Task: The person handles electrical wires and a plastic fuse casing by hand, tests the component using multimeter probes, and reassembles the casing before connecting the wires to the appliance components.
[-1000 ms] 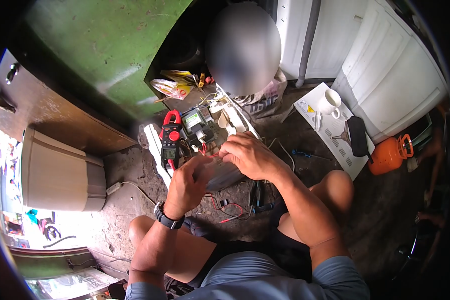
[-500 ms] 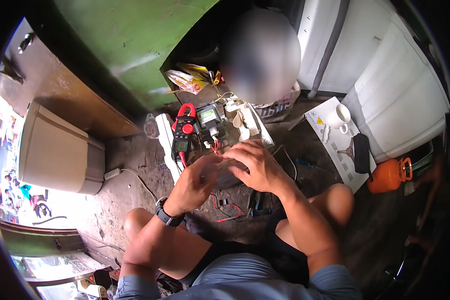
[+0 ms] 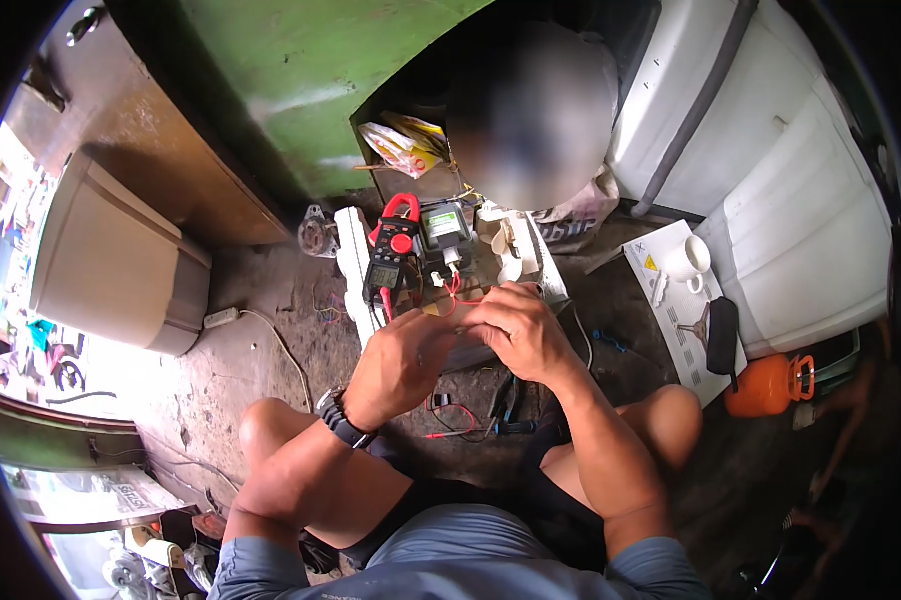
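Observation:
My left hand (image 3: 403,362), with a dark watch on its wrist, meets my right hand (image 3: 523,330) at the fingertips in front of an opened appliance. Both hands are closed in a pinch. A thin red wire (image 3: 455,288) runs from a white connector to the fingers of my right hand. What my left fingers hold is hidden. Just beyond, a red and black clamp meter (image 3: 391,252) lies on the appliance's white edge (image 3: 352,250). Beside it sits a block with a green label (image 3: 445,222).
Pliers (image 3: 509,402) and a red-tipped test lead (image 3: 453,434) lie on the floor before me. To the right are a white panel (image 3: 663,290) with a white mug (image 3: 687,260) and an orange gas canister (image 3: 761,386). A blurred round area covers the far side.
My hands have come together, the left moving in towards the right. The view has shifted slightly, and the red wire shows more plainly.

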